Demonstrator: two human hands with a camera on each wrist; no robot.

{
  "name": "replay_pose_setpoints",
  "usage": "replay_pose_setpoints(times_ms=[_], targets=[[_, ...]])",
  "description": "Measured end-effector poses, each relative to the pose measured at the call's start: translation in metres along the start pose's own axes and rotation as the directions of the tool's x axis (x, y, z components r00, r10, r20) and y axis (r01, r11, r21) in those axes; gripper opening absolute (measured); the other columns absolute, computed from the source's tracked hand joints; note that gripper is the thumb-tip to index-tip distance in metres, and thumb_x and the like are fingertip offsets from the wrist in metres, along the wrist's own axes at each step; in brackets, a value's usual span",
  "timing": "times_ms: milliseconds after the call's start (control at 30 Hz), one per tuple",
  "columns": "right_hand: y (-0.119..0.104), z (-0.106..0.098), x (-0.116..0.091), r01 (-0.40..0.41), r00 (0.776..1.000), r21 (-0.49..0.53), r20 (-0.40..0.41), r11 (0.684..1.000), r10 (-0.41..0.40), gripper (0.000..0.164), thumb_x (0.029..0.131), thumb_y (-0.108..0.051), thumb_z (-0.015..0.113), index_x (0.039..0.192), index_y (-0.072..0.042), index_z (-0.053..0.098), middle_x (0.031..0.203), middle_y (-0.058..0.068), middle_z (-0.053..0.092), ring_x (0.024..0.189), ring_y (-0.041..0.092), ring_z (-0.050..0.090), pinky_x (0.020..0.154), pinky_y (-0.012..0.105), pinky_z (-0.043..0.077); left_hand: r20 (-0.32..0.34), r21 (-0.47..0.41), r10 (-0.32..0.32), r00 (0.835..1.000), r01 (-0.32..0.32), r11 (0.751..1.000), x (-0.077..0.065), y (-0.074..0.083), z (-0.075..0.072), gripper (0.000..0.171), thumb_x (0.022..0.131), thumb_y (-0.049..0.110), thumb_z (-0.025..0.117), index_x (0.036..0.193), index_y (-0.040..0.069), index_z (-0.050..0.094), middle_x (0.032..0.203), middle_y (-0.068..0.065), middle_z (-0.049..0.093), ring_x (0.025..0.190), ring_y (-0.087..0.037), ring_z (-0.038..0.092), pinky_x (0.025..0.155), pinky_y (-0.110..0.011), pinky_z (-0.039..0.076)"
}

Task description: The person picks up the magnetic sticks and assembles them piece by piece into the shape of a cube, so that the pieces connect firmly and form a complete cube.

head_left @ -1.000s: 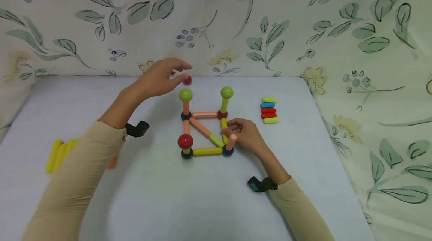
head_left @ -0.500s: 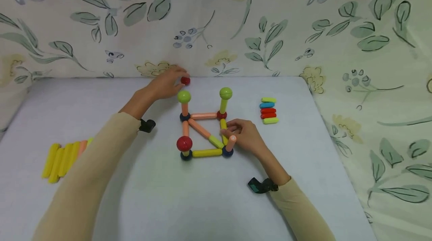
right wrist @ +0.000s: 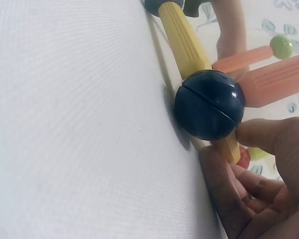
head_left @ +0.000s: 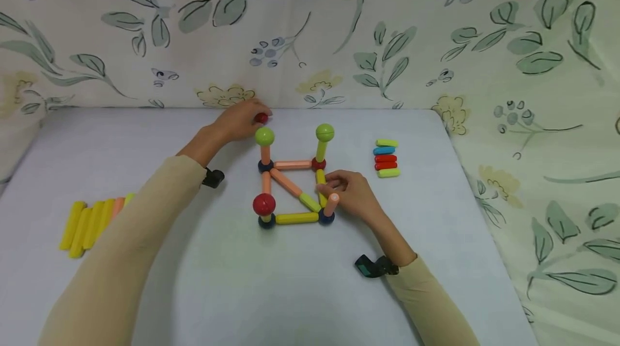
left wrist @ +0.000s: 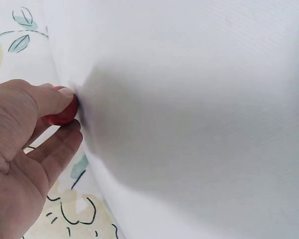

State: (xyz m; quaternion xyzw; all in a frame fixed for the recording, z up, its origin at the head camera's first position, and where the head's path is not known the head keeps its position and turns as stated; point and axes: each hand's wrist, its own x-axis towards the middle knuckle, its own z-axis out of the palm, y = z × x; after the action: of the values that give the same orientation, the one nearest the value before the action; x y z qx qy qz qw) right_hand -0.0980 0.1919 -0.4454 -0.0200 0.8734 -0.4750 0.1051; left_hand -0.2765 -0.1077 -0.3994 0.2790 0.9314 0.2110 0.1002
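At the table's back edge my left hand pinches a small red ball between thumb and fingers; the left wrist view shows the ball partly covered by the thumb. My right hand holds the yellow rod on the right side of a ball-and-rod frame, its thumb and fingers on either side of the rod beside a dark blue ball. The frame is a flat square with a diagonal. Two uprights carry green balls, a third a red ball; the salmon upright is bare-topped.
Several yellow rods, with a salmon and a green one, lie at the left, partly behind my left sleeve. A column of short coloured rods lies at the right. Floral cloth rises behind the white table.
My left hand has come down onto the red ball at the back edge and taken hold of it, drawing it slightly left. The right hand has stayed on the yellow rod.
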Motion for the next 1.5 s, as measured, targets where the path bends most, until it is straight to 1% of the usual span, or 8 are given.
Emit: replay_pose_setpoints(times_ms=[133, 367, 500, 667, 833, 1100, 1333, 1500], targets=[[-0.002, 0.003, 0.001, -0.001, 1.0, 0.002, 0.003, 1.0, 0.001, 0.044, 0.092, -0.037, 0.082, 0.121, -0.004, 0.075, 0.102, 0.007, 0.077, 0.085, 0.018, 0.071, 0.076, 0.03, 0.057, -0.013, 0.012, -0.032, 0.999, 0.032, 0.999, -0.006, -0.002, -0.002, 0.04, 0.101, 0.003, 0.065, 0.141, 0.0, 0.063, 0.144, -0.02, 0.061, 0.136, -0.038, 0.054, 0.117, -0.052, 0.042], [-0.004, 0.004, 0.0, 0.003, 1.0, -0.006, 0.01, 1.0, -0.003, 0.045, 0.093, -0.036, 0.081, 0.122, -0.003, 0.074, 0.103, 0.008, 0.077, 0.086, 0.019, 0.071, 0.077, 0.031, 0.056, -0.069, -0.041, -0.1, 0.993, 0.097, 0.994, -0.025, 0.001, -0.007, 0.044, 0.103, 0.008, 0.066, 0.146, 0.003, 0.059, 0.14, -0.019, 0.063, 0.126, -0.036, 0.059, 0.109, -0.052, 0.049], [-0.004, 0.002, -0.001, -0.007, 1.0, -0.02, 0.009, 1.0, 0.008, 0.045, 0.094, -0.036, 0.081, 0.124, -0.003, 0.074, 0.104, 0.008, 0.077, 0.087, 0.019, 0.072, 0.078, 0.031, 0.057, -0.158, -0.039, -0.115, 0.981, 0.11, 0.993, -0.041, 0.008, -0.011, 0.044, 0.104, 0.01, 0.067, 0.146, 0.004, 0.059, 0.137, -0.02, 0.065, 0.124, -0.037, 0.062, 0.105, -0.053, 0.051], [-0.003, 0.0, 0.0, -0.008, 1.0, -0.026, 0.01, 1.0, 0.009, 0.045, 0.095, -0.035, 0.08, 0.125, -0.002, 0.073, 0.105, 0.009, 0.077, 0.088, 0.019, 0.072, 0.079, 0.031, 0.057, -0.282, -0.044, -0.127, 0.951, 0.119, 0.992, -0.066, 0.023, -0.024, 0.042, 0.102, 0.01, 0.069, 0.143, 0.003, 0.062, 0.134, -0.022, 0.068, 0.12, -0.039, 0.064, 0.099, -0.055, 0.053], [-0.003, -0.001, 0.001, 0.0, 1.0, -0.019, 0.012, 1.0, 0.0, 0.045, 0.095, -0.035, 0.08, 0.123, -0.001, 0.074, 0.105, 0.011, 0.077, 0.088, 0.021, 0.071, 0.078, 0.031, 0.057, -0.351, -0.061, -0.105, 0.931, 0.089, 0.994, -0.089, 0.035, -0.042, 0.041, 0.102, 0.009, 0.07, 0.141, 0.002, 0.064, 0.128, -0.02, 0.07, 0.114, -0.038, 0.065, 0.097, -0.055, 0.054], [-0.003, 0.001, 0.001, 0.0, 1.0, -0.008, 0.012, 1.0, 0.0, 0.045, 0.094, -0.036, 0.08, 0.122, -0.001, 0.073, 0.105, 0.012, 0.076, 0.087, 0.021, 0.07, 0.077, 0.03, 0.055, -0.393, -0.095, -0.054, 0.918, 0.018, 0.995, -0.116, 0.062, -0.059, 0.04, 0.101, 0.012, 0.072, 0.139, 0.003, 0.066, 0.121, -0.015, 0.074, 0.115, -0.033, 0.068, 0.105, -0.05, 0.055], [-0.003, 0.001, 0.0, 0.001, 1.0, -0.009, 0.016, 1.0, 0.0, 0.046, 0.094, -0.036, 0.08, 0.122, 0.0, 0.073, 0.105, 0.013, 0.076, 0.087, 0.021, 0.07, 0.075, 0.028, 0.054, -0.385, -0.198, -0.031, 0.922, -0.05, 0.979, -0.139, 0.091, -0.064, 0.042, 0.099, 0.014, 0.075, 0.141, 0.01, 0.066, 0.126, -0.007, 0.073, 0.118, -0.026, 0.069, 0.107, -0.048, 0.054], [-0.002, 0.0, 0.001, -0.018, 1.0, -0.016, 0.015, 1.0, 0.018, 0.046, 0.094, -0.036, 0.081, 0.123, -0.001, 0.073, 0.106, 0.012, 0.076, 0.088, 0.022, 0.07, 0.076, 0.027, 0.054, -0.382, -0.187, 0.037, 0.923, -0.116, 0.975, -0.15, 0.118, -0.062, 0.045, 0.097, 0.01, 0.077, 0.141, 0.011, 0.066, 0.128, -0.004, 0.072, 0.117, -0.023, 0.067, 0.106, -0.045, 0.056]])
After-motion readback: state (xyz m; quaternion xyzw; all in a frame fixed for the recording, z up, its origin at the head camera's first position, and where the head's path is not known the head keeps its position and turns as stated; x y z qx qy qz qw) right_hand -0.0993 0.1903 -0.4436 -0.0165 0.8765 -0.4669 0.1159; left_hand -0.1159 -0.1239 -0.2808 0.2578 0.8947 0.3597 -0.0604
